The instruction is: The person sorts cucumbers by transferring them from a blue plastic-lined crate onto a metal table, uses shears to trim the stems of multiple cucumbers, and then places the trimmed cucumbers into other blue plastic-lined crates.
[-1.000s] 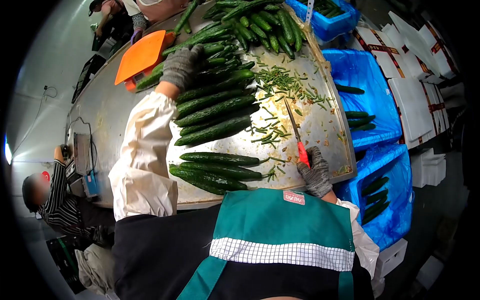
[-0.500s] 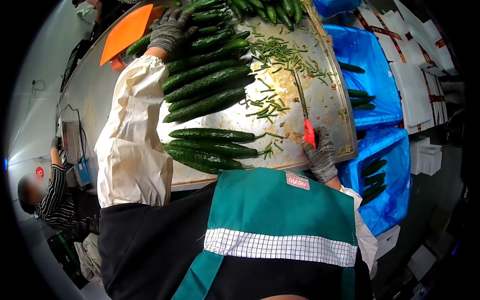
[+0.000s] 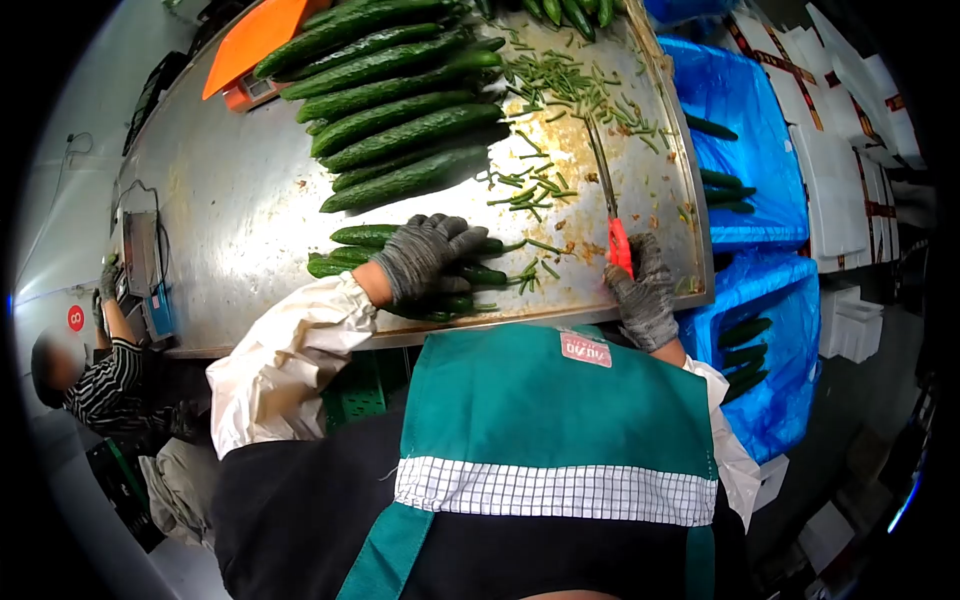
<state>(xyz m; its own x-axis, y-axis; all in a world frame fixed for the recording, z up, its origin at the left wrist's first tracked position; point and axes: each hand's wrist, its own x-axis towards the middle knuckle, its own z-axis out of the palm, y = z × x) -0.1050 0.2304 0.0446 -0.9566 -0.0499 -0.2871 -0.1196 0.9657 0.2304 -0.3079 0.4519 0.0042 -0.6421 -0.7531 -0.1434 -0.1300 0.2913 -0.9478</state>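
Observation:
Several long green cucumbers (image 3: pixel 365 236) lie side by side near the front edge of the metal table. My left hand (image 3: pixel 425 258), in a grey knit glove, rests across them with its fingers apart, hiding their middle parts. In my gloved right hand (image 3: pixel 645 295) is a knife (image 3: pixel 620 248), held by its red handle. Its long thin blade points away from me, low over the table or lying on it. Cut green stem ends (image 3: pixel 540 190) are scattered left of the blade. Farther back, a row of larger cucumbers (image 3: pixel 410 140) lies crosswise.
An orange scale (image 3: pixel 255 50) stands at the back left of the metal table (image 3: pixel 240 220). On the right are blue-lined crates (image 3: pixel 745 170) with cucumbers inside, then white foam boxes (image 3: pixel 840 190). Another person in a striped top (image 3: pixel 110 385) is at the far left beside a device (image 3: pixel 145 260).
My left hand has come back from the far cucumber row near the scale onto the near cucumbers. My right hand, still on the knife, has hardly moved.

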